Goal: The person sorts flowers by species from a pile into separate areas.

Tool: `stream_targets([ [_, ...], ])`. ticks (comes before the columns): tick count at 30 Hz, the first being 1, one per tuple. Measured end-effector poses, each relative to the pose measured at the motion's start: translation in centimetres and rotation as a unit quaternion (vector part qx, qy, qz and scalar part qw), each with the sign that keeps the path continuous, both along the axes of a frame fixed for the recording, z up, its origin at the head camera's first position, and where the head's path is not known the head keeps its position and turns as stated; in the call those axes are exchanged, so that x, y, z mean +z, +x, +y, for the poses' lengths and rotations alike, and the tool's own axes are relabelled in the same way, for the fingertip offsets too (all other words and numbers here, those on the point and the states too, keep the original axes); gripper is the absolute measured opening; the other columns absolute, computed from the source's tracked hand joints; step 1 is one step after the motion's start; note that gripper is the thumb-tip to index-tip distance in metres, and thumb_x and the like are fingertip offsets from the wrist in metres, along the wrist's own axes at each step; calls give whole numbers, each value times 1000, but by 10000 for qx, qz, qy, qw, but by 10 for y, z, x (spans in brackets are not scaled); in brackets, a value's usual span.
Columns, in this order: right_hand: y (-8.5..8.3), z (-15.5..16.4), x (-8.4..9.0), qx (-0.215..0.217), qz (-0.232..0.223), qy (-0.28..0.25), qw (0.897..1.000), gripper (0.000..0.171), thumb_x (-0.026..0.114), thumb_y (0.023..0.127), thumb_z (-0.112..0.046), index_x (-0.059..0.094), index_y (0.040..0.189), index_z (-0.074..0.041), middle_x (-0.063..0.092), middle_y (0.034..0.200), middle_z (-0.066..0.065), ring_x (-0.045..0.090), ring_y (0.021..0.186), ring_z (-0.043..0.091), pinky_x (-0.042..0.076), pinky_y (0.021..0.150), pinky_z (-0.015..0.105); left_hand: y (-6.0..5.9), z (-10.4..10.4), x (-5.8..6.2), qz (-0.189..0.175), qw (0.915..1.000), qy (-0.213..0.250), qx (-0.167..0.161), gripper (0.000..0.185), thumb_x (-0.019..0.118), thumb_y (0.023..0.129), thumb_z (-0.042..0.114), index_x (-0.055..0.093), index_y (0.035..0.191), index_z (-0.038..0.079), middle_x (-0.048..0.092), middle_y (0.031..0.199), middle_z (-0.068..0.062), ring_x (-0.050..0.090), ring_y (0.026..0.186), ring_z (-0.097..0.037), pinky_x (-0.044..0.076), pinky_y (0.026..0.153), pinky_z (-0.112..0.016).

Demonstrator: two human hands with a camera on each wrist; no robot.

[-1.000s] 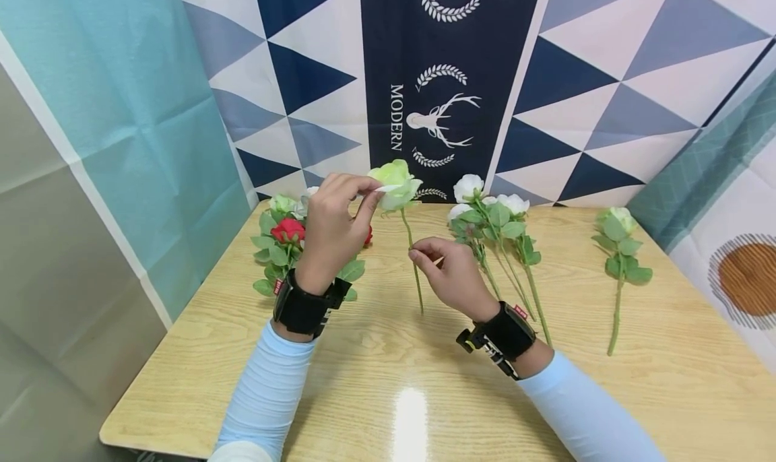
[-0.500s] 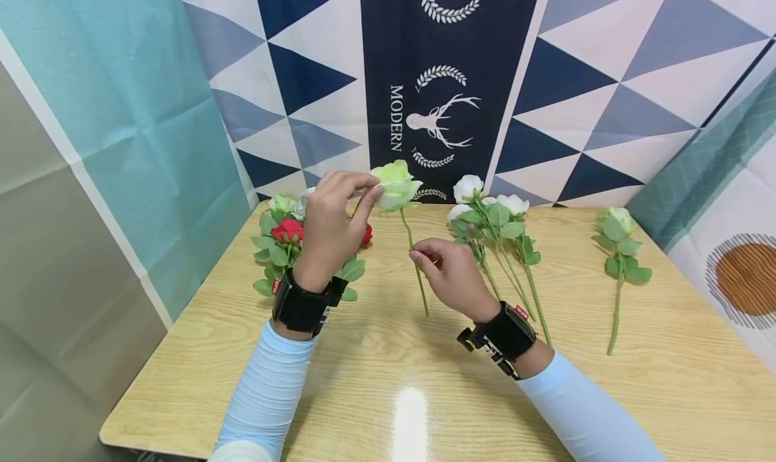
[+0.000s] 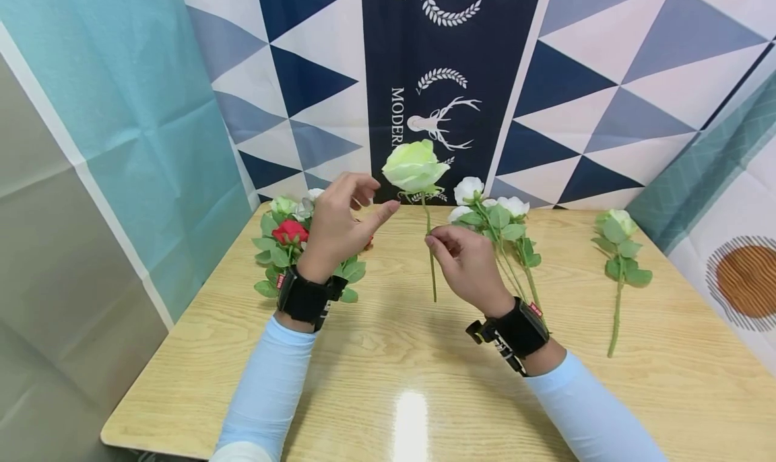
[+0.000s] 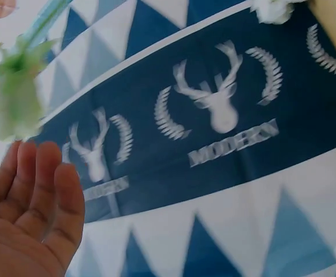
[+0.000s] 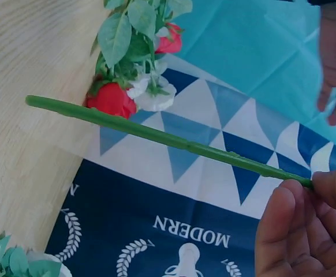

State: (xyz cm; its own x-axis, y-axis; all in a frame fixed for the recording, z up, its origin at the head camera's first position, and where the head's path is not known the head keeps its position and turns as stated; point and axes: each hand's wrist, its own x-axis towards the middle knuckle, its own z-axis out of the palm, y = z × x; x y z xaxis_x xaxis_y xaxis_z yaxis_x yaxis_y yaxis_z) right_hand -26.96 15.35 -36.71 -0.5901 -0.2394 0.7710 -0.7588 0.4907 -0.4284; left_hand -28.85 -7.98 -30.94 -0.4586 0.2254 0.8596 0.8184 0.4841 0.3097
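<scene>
A pale green artificial rose (image 3: 415, 168) stands upright over the middle of the table, its bloom in front of the dark cloth panel. My right hand (image 3: 465, 263) pinches its stem between thumb and fingers; in the right wrist view the bare green stem (image 5: 185, 143) runs out from the fingertips. To the left of the bloom is my left hand (image 3: 345, 223), fingers relaxed and thumb apart, holding nothing. The left wrist view shows this hand's fingers (image 4: 45, 184) close by the blurred bloom (image 4: 15, 98).
Red, white and green roses (image 3: 289, 232) lie at the back left, partly behind the left hand. White roses (image 3: 512, 206) lie behind the right hand. A single green rose (image 3: 617, 226) lies at the right on the wooden table (image 3: 376, 368). Patterned cloth (image 3: 321, 78) hangs behind.
The left thumb and fingers have come off the rose's petals and spread apart. My right hand has moved the rose up and to the right, away from the left hand.
</scene>
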Motion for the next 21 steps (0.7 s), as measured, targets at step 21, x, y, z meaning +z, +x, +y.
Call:
stream_targets([
  [21,-16,1,-16,165,-106,250,9995,7,70,97,-5,76,101,-3,74,84,5,71,74,15,59,64,32,-17,51,-42,-1019,9852,172,-1365,12,69,99,11,74,105,2,76,93,-9,73,84,-15,59,71,-30],
])
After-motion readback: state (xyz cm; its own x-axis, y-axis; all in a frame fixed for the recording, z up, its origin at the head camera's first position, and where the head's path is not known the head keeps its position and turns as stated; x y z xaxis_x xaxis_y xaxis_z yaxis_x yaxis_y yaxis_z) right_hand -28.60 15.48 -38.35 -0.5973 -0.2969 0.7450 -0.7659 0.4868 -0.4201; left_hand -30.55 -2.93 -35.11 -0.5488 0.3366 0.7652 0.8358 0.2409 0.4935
